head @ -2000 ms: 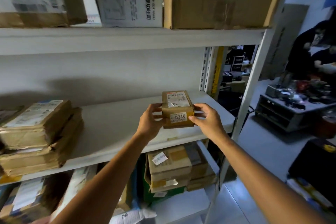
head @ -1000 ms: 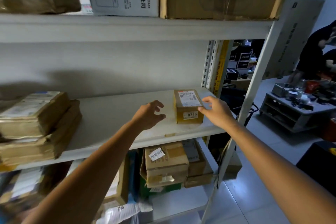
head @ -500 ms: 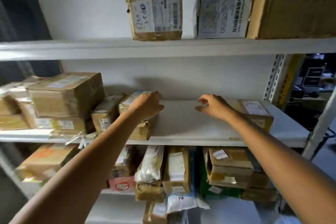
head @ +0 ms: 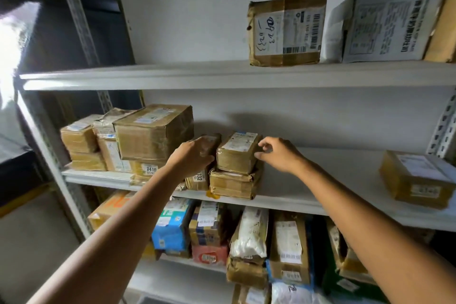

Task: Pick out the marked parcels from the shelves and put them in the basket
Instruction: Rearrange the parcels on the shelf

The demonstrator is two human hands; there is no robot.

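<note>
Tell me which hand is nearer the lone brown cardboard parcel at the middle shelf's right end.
Right. The right hand hovers well left of the brown cardboard parcel; the left hand is farther left.

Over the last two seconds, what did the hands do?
Both hands set the box down on the shelf, let go and moved left along it. Now the left hand and right hand flank the top parcel of a small stack. The other parcels stayed put.

left hand (head: 195, 157): bare | right hand (head: 281, 155): bare | forearms (head: 357, 207): bare, unsleeved to the frame edge
</note>
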